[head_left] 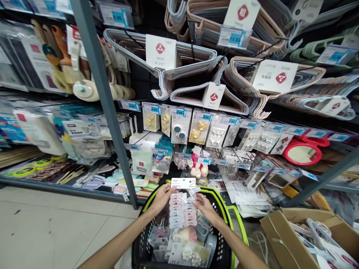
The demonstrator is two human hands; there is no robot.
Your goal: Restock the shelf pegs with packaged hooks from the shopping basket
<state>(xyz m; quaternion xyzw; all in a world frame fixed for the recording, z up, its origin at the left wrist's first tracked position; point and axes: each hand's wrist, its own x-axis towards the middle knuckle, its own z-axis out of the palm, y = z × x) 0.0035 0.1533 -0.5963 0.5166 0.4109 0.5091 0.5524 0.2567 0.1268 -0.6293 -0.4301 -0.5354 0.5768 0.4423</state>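
A clear pack of pink and pale blue clothespins [183,213], topped by a white header card, is held between both hands over a black shopping basket [221,239] with a lime-green rim. Fingers of my left hand [163,196] pinch the pack's upper left edge just below the card. My right hand [204,206] grips its right side, fingertips on the clear plastic. Below the pack, inside the basket, lie a packet of white flower-shaped pieces [193,256], a grey calculator-like item [202,227] and other packaged goods, partly covered.
Bundled clothes hangers [159,52] hang on the rack ahead, above carded hooks [199,127] and price tags. A red round mirror [304,154] sits at the right. An open cardboard box [288,239] of hangers stands right of the basket. A grey upright post [108,101] rises at left.
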